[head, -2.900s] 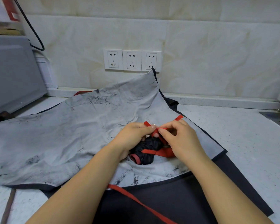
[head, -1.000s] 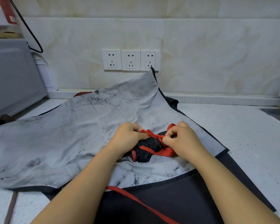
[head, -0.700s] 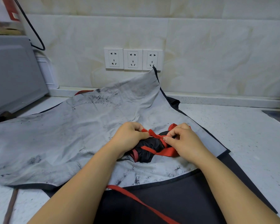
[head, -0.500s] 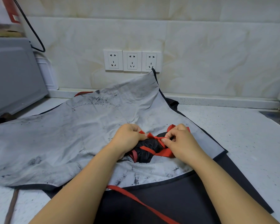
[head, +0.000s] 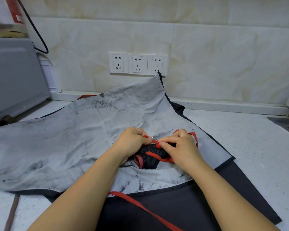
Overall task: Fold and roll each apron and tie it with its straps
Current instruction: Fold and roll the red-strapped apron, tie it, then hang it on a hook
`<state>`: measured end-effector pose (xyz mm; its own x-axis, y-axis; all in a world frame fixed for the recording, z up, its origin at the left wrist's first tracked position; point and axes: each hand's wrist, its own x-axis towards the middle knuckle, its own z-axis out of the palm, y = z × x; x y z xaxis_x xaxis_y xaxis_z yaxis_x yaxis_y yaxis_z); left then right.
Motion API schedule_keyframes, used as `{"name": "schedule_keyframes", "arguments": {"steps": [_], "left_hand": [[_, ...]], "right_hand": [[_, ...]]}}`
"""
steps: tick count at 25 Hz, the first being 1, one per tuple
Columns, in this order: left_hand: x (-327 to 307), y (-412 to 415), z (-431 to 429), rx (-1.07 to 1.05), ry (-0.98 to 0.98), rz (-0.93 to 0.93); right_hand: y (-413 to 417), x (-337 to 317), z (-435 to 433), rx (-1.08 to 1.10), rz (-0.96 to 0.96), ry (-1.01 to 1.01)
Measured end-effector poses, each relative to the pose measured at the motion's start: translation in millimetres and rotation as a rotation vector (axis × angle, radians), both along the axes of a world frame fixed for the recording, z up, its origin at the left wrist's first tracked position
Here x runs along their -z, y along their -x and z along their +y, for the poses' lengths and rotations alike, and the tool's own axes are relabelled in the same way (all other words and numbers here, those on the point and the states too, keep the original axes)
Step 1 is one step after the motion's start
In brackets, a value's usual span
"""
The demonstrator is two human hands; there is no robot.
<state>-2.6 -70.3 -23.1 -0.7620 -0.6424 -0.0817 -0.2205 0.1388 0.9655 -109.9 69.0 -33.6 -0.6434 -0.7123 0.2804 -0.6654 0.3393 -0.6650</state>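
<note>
Tying off a bundle: a person's left hand (head: pixel 132 145) and right hand (head: pixel 182 148) are meeting over a small rolled black apron (head: pixel 148 160), each pinching an end of its red straps (head: pixel 154 155) at a knot (head: pixel 157 144) on top. The roll is lying on a smudged grey apron (head: pixel 73 139), which is spreading flat across the counter (head: pixel 257 147) with a dark cloth (head: pixel 190 205) showing beneath its near edge. A loose red strap (head: pixel 140 207) is trailing over that dark cloth. The step in hand appears to be the tying, and it is nearly done. Next, the ends are likely needing a firm outward pull to cinch the knot, before the roll is set aside and the grey apron is folded.
</note>
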Motion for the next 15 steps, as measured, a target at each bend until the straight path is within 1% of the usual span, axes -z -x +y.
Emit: {"name": "schedule_keyframes", "arguments": {"steps": [1, 3, 4, 6, 7, 8, 9, 10, 11, 13, 15], "left_hand": [[-2, -1, 2, 0.01, 0.005, -0.008], [-8, -4, 11, 0.079, 0.116, -0.056], [-11, -4, 16, 0.142, 0.218, -0.119], [-13, -2, 29, 0.254, 0.551, -0.315], [-13, -1, 32, 0.259, 0.67, -0.373], [-12, 0, 30, 0.235, 0.683, -0.369], [-13, 0, 26, 0.211, 0.566, -0.302], [-13, -2, 21, 0.189, 0.362, -0.191], [-13, -4, 16, 0.182, 0.149, -0.072], [-12, -5, 7, 0.177, -0.165, 0.13], [-12, -5, 6, 0.213, -0.397, 0.278]], "right_hand": [[0, 0, 3, -0.009, -0.005, -0.007], [4, -3, 8, -0.02, -0.074, 0.017], [8, -5, 11, -0.013, -0.15, 0.068], [11, -9, 12, 0.009, -0.317, 0.22], [12, -9, 11, 0.033, -0.336, 0.266], [12, -10, 11, 0.079, -0.289, 0.286], [14, -10, 12, 0.142, -0.221, 0.297], [15, -10, 13, 0.21, -0.173, 0.313], [16, -12, 15, 0.273, -0.185, 0.324], [16, -15, 19, 0.326, -0.316, 0.313], [11, -19, 19, 0.271, -0.41, 0.265]]}}
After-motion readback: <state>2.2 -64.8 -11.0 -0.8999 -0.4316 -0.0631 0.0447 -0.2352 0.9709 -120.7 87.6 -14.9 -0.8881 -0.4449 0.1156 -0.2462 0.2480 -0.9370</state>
